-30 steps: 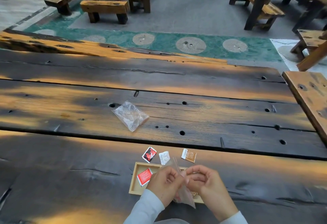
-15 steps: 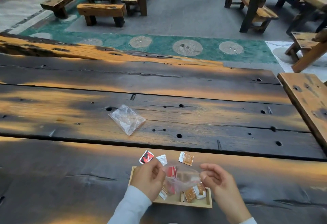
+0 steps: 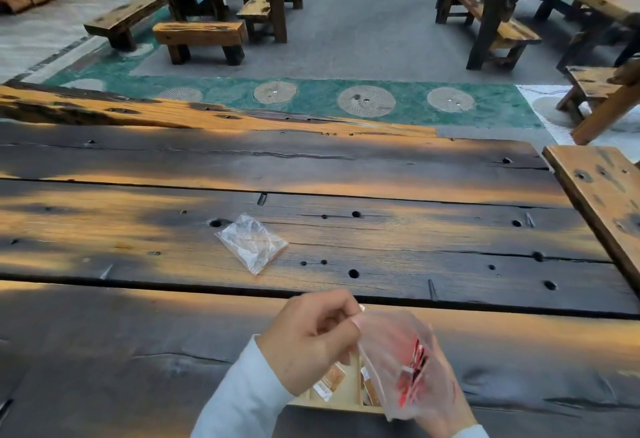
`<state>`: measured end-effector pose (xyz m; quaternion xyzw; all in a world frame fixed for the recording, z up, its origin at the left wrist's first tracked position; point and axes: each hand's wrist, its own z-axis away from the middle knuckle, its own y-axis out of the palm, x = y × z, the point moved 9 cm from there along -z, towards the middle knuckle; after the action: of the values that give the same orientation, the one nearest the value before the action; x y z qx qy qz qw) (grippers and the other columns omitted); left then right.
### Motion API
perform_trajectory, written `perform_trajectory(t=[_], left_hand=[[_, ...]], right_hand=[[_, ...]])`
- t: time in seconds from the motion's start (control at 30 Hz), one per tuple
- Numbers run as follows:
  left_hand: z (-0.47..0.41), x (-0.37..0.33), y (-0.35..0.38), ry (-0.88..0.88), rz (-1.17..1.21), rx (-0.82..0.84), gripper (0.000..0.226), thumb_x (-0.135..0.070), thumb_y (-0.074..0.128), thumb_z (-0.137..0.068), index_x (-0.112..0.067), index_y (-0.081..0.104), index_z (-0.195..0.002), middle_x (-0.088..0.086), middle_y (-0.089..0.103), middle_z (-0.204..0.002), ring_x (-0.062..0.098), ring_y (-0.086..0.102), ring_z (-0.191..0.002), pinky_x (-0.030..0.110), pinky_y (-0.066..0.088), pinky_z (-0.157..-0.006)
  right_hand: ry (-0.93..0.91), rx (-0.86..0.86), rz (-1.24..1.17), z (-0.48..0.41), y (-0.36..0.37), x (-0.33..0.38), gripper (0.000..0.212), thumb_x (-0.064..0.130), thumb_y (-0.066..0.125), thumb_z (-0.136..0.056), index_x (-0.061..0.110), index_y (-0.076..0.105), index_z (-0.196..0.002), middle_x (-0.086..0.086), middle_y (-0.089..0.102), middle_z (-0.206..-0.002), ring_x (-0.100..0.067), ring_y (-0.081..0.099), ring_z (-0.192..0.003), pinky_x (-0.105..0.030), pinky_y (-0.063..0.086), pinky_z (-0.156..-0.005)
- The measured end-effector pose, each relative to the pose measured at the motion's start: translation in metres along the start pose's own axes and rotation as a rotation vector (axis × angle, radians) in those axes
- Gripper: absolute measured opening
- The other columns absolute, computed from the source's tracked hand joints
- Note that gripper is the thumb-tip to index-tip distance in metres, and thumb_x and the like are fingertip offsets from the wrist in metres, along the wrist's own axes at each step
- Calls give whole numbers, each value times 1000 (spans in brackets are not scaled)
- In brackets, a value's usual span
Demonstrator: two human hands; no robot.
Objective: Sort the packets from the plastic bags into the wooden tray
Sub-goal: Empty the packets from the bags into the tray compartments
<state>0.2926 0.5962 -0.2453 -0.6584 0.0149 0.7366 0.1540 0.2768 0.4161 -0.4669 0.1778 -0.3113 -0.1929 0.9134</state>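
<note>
- At the near edge of the tabletop (image 3: 485, 361), toward 6 o'clock in my feed, a wooden tray (image 3: 346, 401) sits mostly covered by the two hands.
- The left hand (image 3: 311, 340), in a white sleeve (image 3: 242, 396), is raised over the tray. Its fingers (image 3: 341, 306) are curled, and thumb and forefinger pinch the top edge of a clear plastic bag (image 3: 388, 344).
- The bag hangs from that pinch toward 4 o'clock, over the right part of the tray. It is blurred, but I can see red packets (image 3: 414, 365) through the film.
- The right hand (image 3: 450, 406) lies under and behind the bag at about 5 o'clock. Film and blur cover its fingers, so I cannot tell whether they grip the bag or lie loose.
- Inside the tray I can make out a divider wall. A brown-and-white packet (image 3: 329, 382) lies at 9 o'clock of it and another brown packet (image 3: 369, 391) at 3 o'clock, partly hidden by the bag.
- A second clear bag (image 3: 252, 243) lies flat and crumpled on the tabletop toward 11 o'clock from the tray, well apart from both hands.
- Beyond the tabletop at 12 o'clock runs a green floor strip (image 3: 311, 98) set with round stone discs, with wooden benches (image 3: 201, 35) behind it.
</note>
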Motion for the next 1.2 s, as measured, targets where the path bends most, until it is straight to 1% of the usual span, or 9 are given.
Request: perform_trajectory(t=[0.07,0.13,0.17,0.23,0.3,0.47,0.63,0.87,1.2], left_hand=[[-2,18,-22,-37,41,-92,18,-27,62,-82,-13,64,-71,-4,62,-58,14,60,-55,23,48,-59],[-3,49,-42,-101,18,-181,21,-36,63,-78,-16,66,-70,-3,65,-62,14,59,-58,25,48,-61],[-2,67,-49,-146,11,-211,21,-35,64,-78,-16,66,-70,-2,66,-64,13,59,-59,25,47,-62],[3,101,-57,-232,6,-261,18,-32,63,-78,-15,67,-71,2,68,-67,11,59,-62,24,46,-62],[12,128,-65,-295,-1,-366,17,-32,64,-77,-17,69,-74,7,70,-75,13,62,-68,24,52,-64],[45,167,-65,-422,3,-623,24,-33,68,-90,-15,71,-73,6,72,-76,16,65,-70,28,50,-70],[53,192,-38,-465,146,-552,19,-33,74,-86,-14,74,-83,13,74,-83,22,69,-77,18,52,-66],[56,209,-52,-458,113,-582,2,-1,69,-87,-2,70,-88,14,68,-70,19,61,-62,7,48,-56],[64,246,-52,-547,135,-581,5,-10,70,-87,-8,70,-83,8,66,-67,18,60,-61,24,45,-60]], right_hand=[[6,41,-167,8,4,1,73,68,42,-94,12,63,-136,-30,57,-145,-45,50,-139,-57,16,-127],[-49,162,-253,6,4,3,81,70,31,-99,13,41,-156,-31,30,-161,-44,34,-150,-53,-5,-130],[-24,320,-301,11,18,0,77,63,42,-100,13,34,-158,-31,36,-160,-43,39,-149,-56,8,-129],[33,397,-245,18,27,-2,79,32,92,-73,4,60,-140,-27,67,-133,-45,64,-124,-64,48,-104],[48,351,-155,22,33,-5,84,15,105,-41,-3,76,-118,-28,75,-112,-48,74,-102,-62,60,-83],[123,161,59,16,28,-23,59,25,76,-80,2,65,-133,-26,72,-125,-47,73,-107,-57,56,-94],[112,96,130,16,30,-22,40,26,60,-99,6,64,-133,-22,75,-123,-42,75,-106,-55,55,-98],[111,142,0,18,42,-20,41,25,51,-103,9,59,-140,-22,70,-131,-40,74,-109,-52,64,-84],[70,56,102,5,40,-32,40,35,50,-104,14,62,-136,-16,75,-125,-36,76,-106,-50,61,-86]])
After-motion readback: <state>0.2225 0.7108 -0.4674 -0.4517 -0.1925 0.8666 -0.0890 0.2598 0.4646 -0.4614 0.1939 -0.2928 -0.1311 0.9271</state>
